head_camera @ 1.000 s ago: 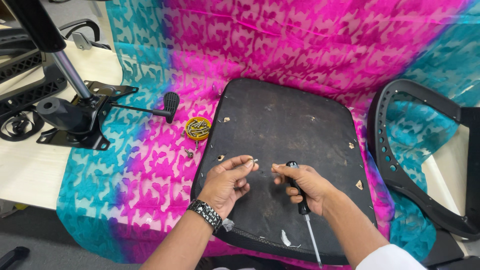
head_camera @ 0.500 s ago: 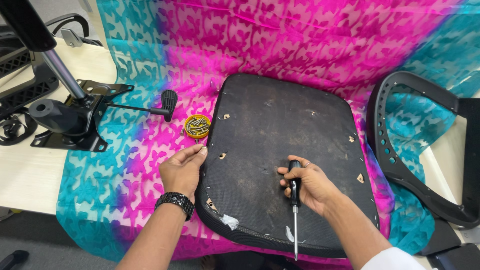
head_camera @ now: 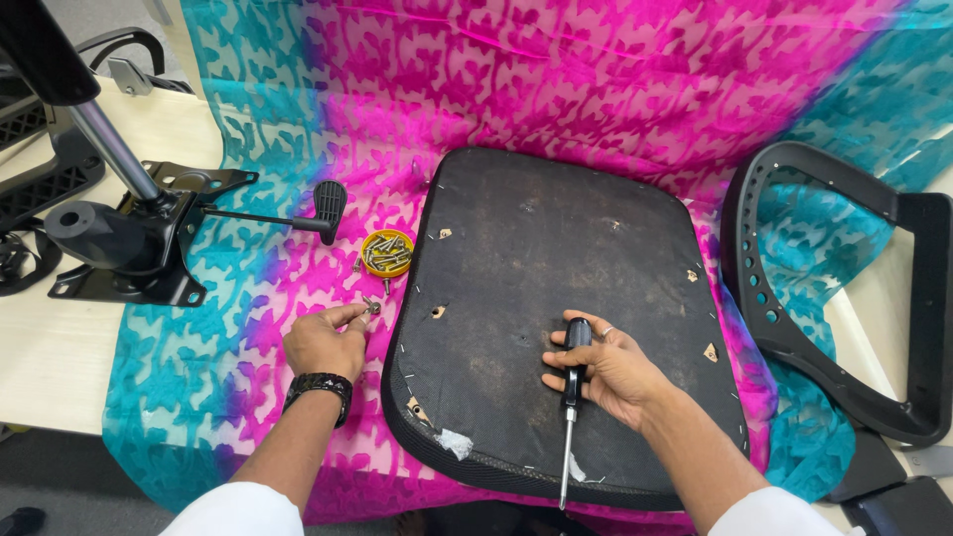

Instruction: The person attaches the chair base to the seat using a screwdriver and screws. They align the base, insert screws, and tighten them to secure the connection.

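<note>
An upturned black chair seat [head_camera: 586,248] lies on a pink and teal patterned cloth [head_camera: 556,69]. My right hand [head_camera: 608,372] rests on the seat's near part and grips a black-handled screwdriver [head_camera: 572,397], its shaft pointing toward me. My left hand [head_camera: 323,342], with a black watch on the wrist, is on the cloth left of the seat and pinches a small screw [head_camera: 371,307] between thumb and fingertips. A small yellow cup of screws [head_camera: 387,252] stands just beyond that hand, next to the seat's left edge.
A black chair tilt mechanism with a gas cylinder and lever [head_camera: 149,228] lies at the left on a pale tabletop [head_camera: 40,347]. A black chair back frame [head_camera: 844,298] lies at the right. More black chair parts sit at the far left edge.
My left hand left the seat and moved left onto the cloth near the yellow cup, with a screw in its fingers. My right hand stayed on the seat with the screwdriver.
</note>
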